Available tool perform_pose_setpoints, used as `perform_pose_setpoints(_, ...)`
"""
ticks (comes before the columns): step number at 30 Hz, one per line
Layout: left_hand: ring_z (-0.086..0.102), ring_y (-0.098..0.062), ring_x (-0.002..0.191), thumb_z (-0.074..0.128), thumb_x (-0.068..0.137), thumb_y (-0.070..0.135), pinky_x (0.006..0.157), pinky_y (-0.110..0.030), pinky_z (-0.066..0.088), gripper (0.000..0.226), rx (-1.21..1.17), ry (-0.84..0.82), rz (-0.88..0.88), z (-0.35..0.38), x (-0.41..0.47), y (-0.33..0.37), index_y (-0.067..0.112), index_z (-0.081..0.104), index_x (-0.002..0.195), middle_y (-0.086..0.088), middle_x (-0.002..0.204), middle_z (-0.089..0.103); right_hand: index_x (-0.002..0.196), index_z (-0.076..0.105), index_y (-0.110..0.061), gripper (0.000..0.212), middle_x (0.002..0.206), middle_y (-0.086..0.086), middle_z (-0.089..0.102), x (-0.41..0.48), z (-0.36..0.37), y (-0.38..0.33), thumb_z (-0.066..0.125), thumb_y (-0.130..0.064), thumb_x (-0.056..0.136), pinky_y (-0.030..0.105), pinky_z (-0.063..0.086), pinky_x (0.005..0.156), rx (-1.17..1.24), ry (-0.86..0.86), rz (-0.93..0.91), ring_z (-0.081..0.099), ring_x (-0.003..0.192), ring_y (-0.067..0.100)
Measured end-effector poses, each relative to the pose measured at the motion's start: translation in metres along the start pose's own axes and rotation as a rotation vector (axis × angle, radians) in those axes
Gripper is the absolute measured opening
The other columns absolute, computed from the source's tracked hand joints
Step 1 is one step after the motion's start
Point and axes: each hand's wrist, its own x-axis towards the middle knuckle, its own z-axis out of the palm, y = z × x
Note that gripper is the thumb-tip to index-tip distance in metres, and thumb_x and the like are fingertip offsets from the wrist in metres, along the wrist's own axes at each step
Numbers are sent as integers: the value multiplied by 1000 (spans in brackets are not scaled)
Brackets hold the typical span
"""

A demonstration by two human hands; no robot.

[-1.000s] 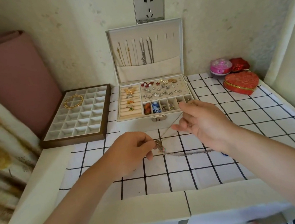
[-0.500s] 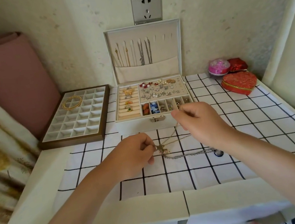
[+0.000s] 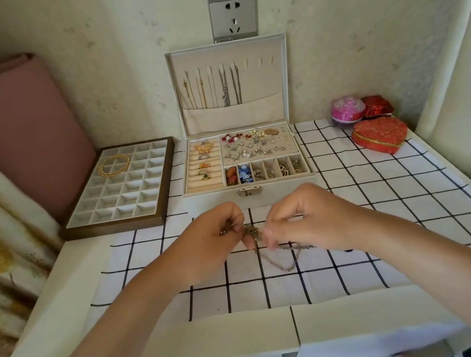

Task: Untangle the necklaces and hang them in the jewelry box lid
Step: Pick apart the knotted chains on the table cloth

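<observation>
A compartment tray [image 3: 119, 191] holding a gold bangle [image 3: 113, 165] sits left on the checked surface [image 3: 387, 199]. Far right, a red heart-shaped box [image 3: 379, 135], a pink round box [image 3: 346, 109] and what may be another red box [image 3: 378, 106]. A wall socket [image 3: 234, 12] is above.

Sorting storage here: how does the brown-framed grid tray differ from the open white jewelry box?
The brown-framed grid tray is lidless and nearly empty, holding only a gold bangle set. The open white jewelry box has an upright lid hung with necklaces, and its mixed compartments are crowded. The tray sits left of the box. Both have pale linings.

Mottled cream wall [image 3: 357, 17] | grey socket [image 3: 233, 12] – daylit | checked tablecloth [image 3: 387, 199]
</observation>
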Motion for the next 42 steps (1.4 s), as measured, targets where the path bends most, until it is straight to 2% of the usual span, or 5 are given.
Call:
perform_pose_setpoints(6, 65, -22, 81, 52, 98, 14, 75, -46, 55, 29, 138, 23, 103, 0, 0, -6, 29, 42, 75, 4, 82, 71, 110, 72, -30, 21, 96, -12, 74, 9, 20, 3, 68, -18, 93, 38, 57, 88, 83, 137, -7, 69, 93, 10)
perform_pose_setpoints(15, 37, -11, 49, 57, 96, 15, 50, -22, 34, 30, 14, 120, -19, 1, 3, -4, 20, 42, 71, -18, 68, 52, 89, 78, -27, 13, 85, -8, 76, 12, 8, 7, 73, -16, 89, 15, 51, 70, -29, 105, 79, 68, 78, 1)
perform_pose_setpoints(21, 28, -15, 46, 56, 95, 9, 46, -26, 21, 25, -237, 118, -161, 2, 4, 3, 13, 44, 73, -4, 55, 34, 94, 70, -33, 15, 86, 2, 75, 10, 21, 8, 78, -28, 83, 33, 55, 73, 81, 165, 25, 70, 76, 21)
perform_pose_setpoints(33, 39, -4, 44, 60, 95, 18, 49, -18, 37, 17, -38, 175, -175, -4, 5, -3, 15, 53, 80, 3, 58, 61, 94, 78, -22, 14, 78, -11, 75, 14, 11, 20, 64, -24, 97, 12, 37, 47, -185, 187, 63, 52, 46, 2)
perform_pose_setpoints(42, 30, -13, 43, 52, 101, 15, 40, -21, 22, 19, -278, 9, -43, -10, 0, 4, 10, 49, 83, -7, 63, 62, 122, 71, -26, 28, 113, -10, 74, 21, 23, 19, 57, -16, 101, 37, 49, 104, 92, 95, -62, 66, 113, 6)
